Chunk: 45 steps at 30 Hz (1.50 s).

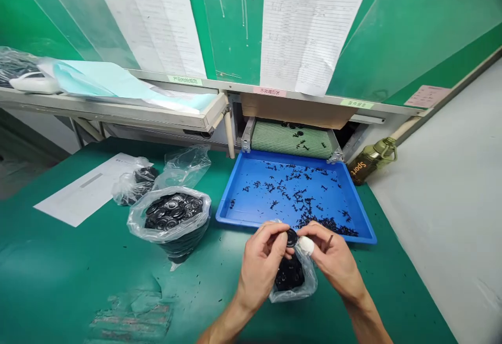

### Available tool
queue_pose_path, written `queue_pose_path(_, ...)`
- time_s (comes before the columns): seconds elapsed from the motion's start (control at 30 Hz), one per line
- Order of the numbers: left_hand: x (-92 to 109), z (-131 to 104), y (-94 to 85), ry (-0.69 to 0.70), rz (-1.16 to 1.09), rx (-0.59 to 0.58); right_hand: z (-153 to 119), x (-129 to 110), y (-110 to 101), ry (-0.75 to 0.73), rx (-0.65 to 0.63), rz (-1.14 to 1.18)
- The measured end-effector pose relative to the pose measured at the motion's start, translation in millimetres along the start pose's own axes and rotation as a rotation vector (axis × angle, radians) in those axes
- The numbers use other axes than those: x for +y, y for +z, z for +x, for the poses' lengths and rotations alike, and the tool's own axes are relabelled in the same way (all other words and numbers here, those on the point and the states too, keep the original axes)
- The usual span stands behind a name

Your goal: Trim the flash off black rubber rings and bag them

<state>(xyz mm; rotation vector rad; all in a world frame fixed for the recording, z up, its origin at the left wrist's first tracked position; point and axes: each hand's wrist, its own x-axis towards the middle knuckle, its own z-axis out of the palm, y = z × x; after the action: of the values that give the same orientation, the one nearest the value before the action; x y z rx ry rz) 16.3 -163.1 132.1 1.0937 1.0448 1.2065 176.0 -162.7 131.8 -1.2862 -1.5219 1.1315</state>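
Note:
A round black part [292, 238] is pinched between the fingertips of my left hand [262, 263]. My right hand [333, 261], with a white covering on its thumb, has its fingers closed at the right edge of that same part. Below both hands an open plastic bag [309, 286] holds more black parts. To the left, a bigger clear bag [147, 234] is full of round black parts. Behind the hands lies a blue tray [251, 213] with many small black scraps scattered in it, thickest near its front right.
A green ribbed conveyor [274, 137] carrying a few black pieces ends above the tray. A green bottle [372, 158] leans at the right wall. White paper [78, 197] and a small bag [129, 190] lie at left. A shelf [164, 116] overhangs the back left.

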Motion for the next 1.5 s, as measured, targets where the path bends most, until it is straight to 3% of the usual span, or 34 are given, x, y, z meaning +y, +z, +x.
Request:
queue_pose_path(0.3, 1.3, -26.1, 13.4, 0.352, 0.325, -0.064, -35.5, -12.0, 6.2, 0.055, 0.106, 0.21)
queue_pose_path(0.5, -2.7, -30.8, 16.8, 0.6, 0.524, -0.08, -40.0, -11.4, 4.7, 0.09, 0.119, 0.133)
queue_pose_path(0.63, -4.0, -31.5, 16.0, 0.647, 0.537, -0.09, -41.1, -7.8, 5.2, 0.08, 0.119, 0.103)
queue_pose_path(0.83, -3.7, -29.4, 15.6, 0.492, 0.44, -0.08, -41.0, -8.4, 5.6, 0.104, 0.091, 0.202)
queue_pose_path(1.03, 2.9, -29.6, 20.4, -0.031, 0.056, -0.042, -40.8, -18.5, 4.1, 0.162, -0.015, 0.413)
queue_pose_path(1.1, 3.7, -27.9, 20.8, -0.144, -0.008, -0.02, -40.6, -19.8, 5.0, 0.188, -0.016, 0.461)
queue_pose_path(1.5, -0.5, -19.6, 20.8, -0.249, -0.102, -0.038, -40.4, -5.2, 6.3, 0.292, 0.011, 0.525)
